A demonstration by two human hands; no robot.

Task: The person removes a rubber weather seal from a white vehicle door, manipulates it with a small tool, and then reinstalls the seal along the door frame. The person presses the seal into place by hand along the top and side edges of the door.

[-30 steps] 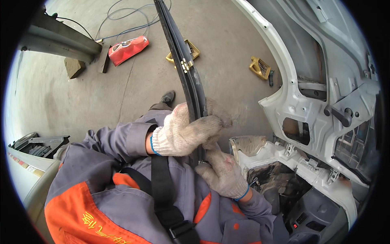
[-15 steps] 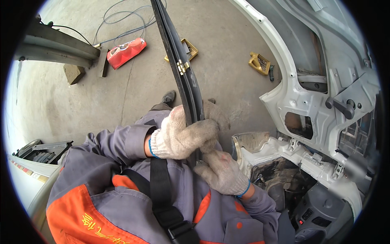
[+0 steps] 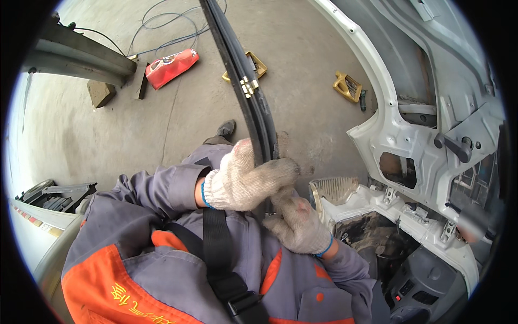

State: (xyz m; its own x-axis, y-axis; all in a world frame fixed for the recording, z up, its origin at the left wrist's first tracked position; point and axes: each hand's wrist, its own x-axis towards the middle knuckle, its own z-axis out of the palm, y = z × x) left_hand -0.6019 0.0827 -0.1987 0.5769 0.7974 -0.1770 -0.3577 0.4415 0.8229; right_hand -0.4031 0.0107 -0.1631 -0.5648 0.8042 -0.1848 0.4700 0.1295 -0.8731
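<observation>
A long black rubber-edged strip point(image 3: 237, 59), perhaps a window channel, slants up from my lap past the top of the view. Small brass-coloured clips point(image 3: 249, 87) sit on it midway. My left hand point(image 3: 245, 181), in a knitted off-white glove, is wrapped round the strip's lower part, thumb across the front. Just below, my right hand point(image 3: 299, 227), gloved alike, closes at the strip's bottom end, its fingers partly under the left hand. The gloves hide most of that end.
To the right stands a white vehicle door shell point(image 3: 388, 108) with a dark window crank point(image 3: 453, 146). A red container point(image 3: 171, 68), cut-open yellow containers point(image 3: 347, 86), wooden blocks point(image 3: 101, 93) and a coiled hose point(image 3: 183, 32) lie on the concrete floor.
The strip has turned slightly, showing more of its grooves and clips. Both hands sit a little farther right, still holding it; the left fingers behind the strip show less.
</observation>
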